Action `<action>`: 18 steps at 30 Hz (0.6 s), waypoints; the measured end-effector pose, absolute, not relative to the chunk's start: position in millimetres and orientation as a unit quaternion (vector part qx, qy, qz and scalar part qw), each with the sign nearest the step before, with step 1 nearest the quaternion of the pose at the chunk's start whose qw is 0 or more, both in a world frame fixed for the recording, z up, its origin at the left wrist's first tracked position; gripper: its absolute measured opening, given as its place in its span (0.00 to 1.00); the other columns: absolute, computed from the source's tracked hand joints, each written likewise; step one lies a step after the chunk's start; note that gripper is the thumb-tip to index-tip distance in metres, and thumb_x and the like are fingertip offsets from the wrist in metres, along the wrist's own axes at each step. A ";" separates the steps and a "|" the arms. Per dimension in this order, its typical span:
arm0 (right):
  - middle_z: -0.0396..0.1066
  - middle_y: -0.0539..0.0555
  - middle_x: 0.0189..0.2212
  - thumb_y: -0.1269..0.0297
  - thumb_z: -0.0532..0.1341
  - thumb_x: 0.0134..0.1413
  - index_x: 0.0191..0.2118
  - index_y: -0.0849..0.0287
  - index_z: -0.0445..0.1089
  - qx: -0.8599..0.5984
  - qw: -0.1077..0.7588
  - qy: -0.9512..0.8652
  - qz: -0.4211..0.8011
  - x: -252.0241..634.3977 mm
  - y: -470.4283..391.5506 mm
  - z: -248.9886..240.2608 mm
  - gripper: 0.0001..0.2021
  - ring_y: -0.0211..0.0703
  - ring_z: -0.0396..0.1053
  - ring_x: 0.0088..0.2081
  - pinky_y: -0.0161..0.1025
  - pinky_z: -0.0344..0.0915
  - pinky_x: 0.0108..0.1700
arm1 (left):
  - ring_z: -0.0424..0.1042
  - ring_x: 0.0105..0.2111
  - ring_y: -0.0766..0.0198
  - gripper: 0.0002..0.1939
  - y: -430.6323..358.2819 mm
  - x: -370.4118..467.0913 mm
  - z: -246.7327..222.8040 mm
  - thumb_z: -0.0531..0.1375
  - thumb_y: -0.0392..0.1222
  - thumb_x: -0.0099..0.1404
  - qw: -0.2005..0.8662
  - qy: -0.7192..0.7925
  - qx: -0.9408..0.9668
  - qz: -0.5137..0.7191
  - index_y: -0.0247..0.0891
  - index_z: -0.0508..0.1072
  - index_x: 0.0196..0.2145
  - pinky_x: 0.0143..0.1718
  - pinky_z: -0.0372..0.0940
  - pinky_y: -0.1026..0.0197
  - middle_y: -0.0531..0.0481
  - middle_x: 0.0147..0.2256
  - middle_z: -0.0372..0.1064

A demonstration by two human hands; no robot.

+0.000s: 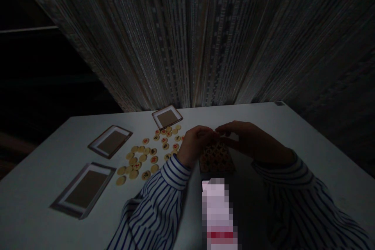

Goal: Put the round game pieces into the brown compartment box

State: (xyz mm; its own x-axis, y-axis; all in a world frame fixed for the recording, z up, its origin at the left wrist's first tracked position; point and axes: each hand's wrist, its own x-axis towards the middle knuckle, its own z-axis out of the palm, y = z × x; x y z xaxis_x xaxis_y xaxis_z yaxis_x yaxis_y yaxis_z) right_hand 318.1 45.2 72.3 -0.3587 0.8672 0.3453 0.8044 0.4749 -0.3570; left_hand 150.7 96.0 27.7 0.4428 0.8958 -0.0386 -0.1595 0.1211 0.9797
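Observation:
My left hand [197, 142] and my right hand [253, 140] meet at the fingertips above a dark box [216, 171] with round pieces [216, 158] set close together in it. The fingers of both hands are pinched together. Whatever is between them is hidden in shadow. Left of my left hand, loose round wooden Chinese chess pieces [154, 159] are scattered over the white table [187, 218]. Some show red or black characters, others a plain face.
Three flat rectangular trays or lids with brown centres lie beyond and left of the pieces: a far one [167, 117], a middle one [110, 142] and a near one [84, 189]. A lit, blurred-out screen [219, 211] is nearest me. A striped curtain [193, 39] hangs behind the table.

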 end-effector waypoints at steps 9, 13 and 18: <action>0.74 0.54 0.31 0.61 0.57 0.54 0.38 0.57 0.72 -0.517 0.206 -0.831 0.001 318.8 46.7 69.0 0.09 0.40 0.69 0.32 0.37 0.64 0.33 | 0.71 0.29 0.66 0.08 94.9 153.0 28.6 0.63 0.41 0.53 0.634 0.342 0.581 0.379 0.33 0.75 0.29 0.33 0.65 0.63 0.48 0.28 0.74; 0.74 0.53 0.31 0.63 0.59 0.52 0.38 0.56 0.71 -0.525 0.191 -0.829 -0.003 316.8 46.5 69.8 0.08 0.40 0.69 0.32 0.36 0.63 0.33 | 0.71 0.29 0.65 0.08 94.9 152.8 28.3 0.63 0.42 0.53 0.595 0.368 0.611 0.371 0.33 0.76 0.28 0.31 0.65 0.64 0.48 0.28 0.74; 0.74 0.52 0.31 0.62 0.59 0.52 0.38 0.55 0.72 -0.534 0.173 -0.828 -0.015 316.5 48.3 66.9 0.08 0.41 0.69 0.32 0.37 0.62 0.33 | 0.71 0.28 0.65 0.08 94.0 153.2 28.8 0.63 0.41 0.53 0.571 0.375 0.630 0.370 0.34 0.75 0.28 0.30 0.66 0.64 0.48 0.27 0.74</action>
State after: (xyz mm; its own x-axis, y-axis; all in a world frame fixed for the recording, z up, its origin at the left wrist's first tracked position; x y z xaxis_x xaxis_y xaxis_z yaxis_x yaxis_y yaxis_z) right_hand 316.5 48.3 66.9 -0.3704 0.8785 0.3017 0.8887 0.4297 -0.1602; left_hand 153.2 94.0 28.8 0.4446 0.8949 0.0386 0.0491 -0.0674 0.9965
